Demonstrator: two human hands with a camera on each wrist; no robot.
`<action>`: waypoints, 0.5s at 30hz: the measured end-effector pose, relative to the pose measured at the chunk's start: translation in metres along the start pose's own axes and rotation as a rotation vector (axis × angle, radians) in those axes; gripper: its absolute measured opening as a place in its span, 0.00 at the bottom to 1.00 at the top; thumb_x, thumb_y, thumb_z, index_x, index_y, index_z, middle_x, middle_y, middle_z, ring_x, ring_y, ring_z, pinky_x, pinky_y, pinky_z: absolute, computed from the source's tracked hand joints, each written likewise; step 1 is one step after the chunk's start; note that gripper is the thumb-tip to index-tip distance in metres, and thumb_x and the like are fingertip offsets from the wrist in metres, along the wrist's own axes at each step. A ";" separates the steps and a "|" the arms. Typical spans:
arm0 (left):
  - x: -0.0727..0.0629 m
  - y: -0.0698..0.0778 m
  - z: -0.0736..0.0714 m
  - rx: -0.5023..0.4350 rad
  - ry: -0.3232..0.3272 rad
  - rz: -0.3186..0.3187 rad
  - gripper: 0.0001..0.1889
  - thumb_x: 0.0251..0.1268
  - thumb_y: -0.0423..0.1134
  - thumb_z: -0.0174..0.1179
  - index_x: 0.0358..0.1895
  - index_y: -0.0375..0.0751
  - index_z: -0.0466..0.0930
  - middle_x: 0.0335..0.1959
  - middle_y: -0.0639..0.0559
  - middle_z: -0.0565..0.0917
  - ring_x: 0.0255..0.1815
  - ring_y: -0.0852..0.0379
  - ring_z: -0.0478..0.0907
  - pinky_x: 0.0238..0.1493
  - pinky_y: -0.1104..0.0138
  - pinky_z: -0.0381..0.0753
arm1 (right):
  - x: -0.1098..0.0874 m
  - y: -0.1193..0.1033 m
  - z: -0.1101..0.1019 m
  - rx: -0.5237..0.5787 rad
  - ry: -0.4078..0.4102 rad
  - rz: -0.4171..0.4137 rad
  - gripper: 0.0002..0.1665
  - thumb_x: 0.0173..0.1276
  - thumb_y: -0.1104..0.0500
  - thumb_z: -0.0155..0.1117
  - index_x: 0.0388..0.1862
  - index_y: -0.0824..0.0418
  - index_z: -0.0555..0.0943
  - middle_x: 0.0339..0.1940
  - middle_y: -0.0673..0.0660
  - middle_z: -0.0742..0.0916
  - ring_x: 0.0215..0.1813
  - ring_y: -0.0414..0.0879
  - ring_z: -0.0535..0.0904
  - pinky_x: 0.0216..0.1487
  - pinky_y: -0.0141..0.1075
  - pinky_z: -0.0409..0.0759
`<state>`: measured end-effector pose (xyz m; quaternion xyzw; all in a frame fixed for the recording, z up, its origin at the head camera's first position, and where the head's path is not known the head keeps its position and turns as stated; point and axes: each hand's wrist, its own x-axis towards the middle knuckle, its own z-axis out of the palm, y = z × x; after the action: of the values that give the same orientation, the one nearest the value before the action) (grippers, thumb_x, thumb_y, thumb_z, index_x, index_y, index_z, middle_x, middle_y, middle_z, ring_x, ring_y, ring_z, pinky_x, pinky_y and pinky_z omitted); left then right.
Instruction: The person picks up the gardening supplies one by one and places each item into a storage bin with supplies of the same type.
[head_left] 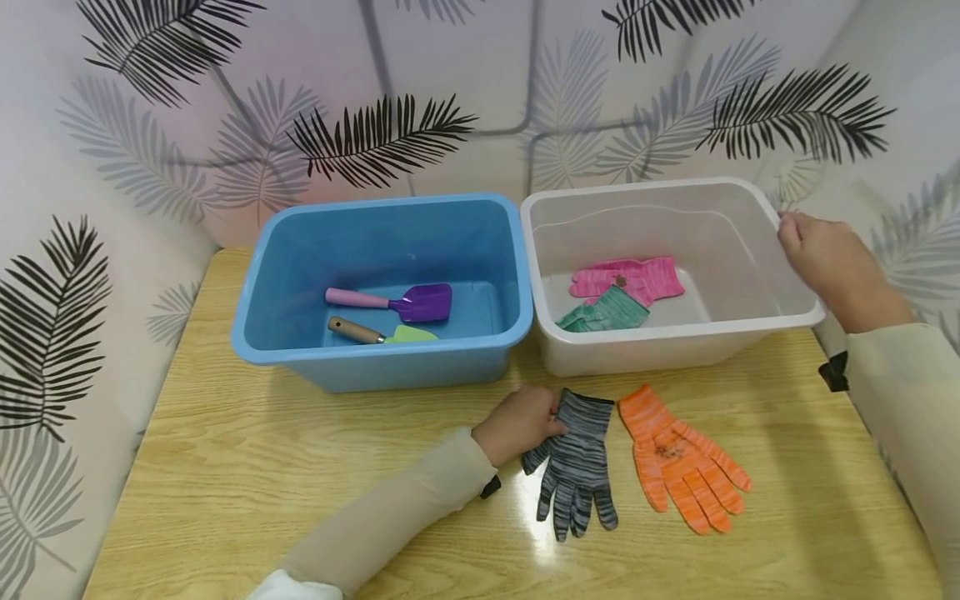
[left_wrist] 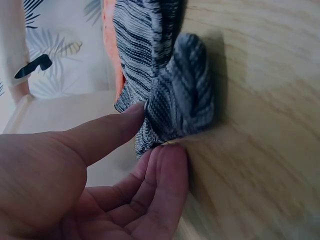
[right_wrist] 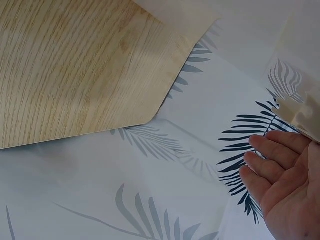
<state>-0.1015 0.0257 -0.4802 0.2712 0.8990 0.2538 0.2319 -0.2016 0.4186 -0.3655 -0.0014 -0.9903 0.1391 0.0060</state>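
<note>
My left hand pinches the edge of a grey-and-black striped knit glove, which lies on the wooden table with its fingers toward me. In the left wrist view, the thumb presses the cloth from one side and the fingertips meet it from below. My right hand holds the right rim of a white plastic bin; its curled fingers show beneath that rim in the right wrist view. Inside this bin lie a pink glove and a green glove. Beside the grey glove is an orange glove.
Left of the white bin, close against it, stands a blue bin. It contains a purple toy shovel and a small green trowel with a wooden handle. Leaf-patterned cloth hangs behind the table.
</note>
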 end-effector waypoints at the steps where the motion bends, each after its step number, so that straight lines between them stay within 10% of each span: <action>1: 0.001 0.001 0.001 0.007 0.001 -0.002 0.16 0.58 0.43 0.65 0.17 0.44 0.70 0.17 0.58 0.69 0.19 0.63 0.65 0.21 0.72 0.65 | 0.000 0.000 0.000 0.002 0.000 -0.001 0.33 0.74 0.48 0.27 0.60 0.72 0.66 0.47 0.80 0.74 0.44 0.74 0.70 0.44 0.64 0.64; 15: 0.002 0.004 0.005 0.047 -0.013 -0.017 0.14 0.59 0.43 0.63 0.20 0.43 0.73 0.20 0.56 0.73 0.21 0.61 0.69 0.22 0.71 0.68 | 0.002 0.002 0.002 -0.013 0.003 0.012 0.34 0.74 0.48 0.26 0.62 0.71 0.66 0.51 0.81 0.73 0.50 0.77 0.67 0.49 0.65 0.62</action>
<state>-0.0986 0.0311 -0.4819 0.2705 0.9055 0.2287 0.2337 -0.2034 0.4201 -0.3679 -0.0075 -0.9911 0.1329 0.0067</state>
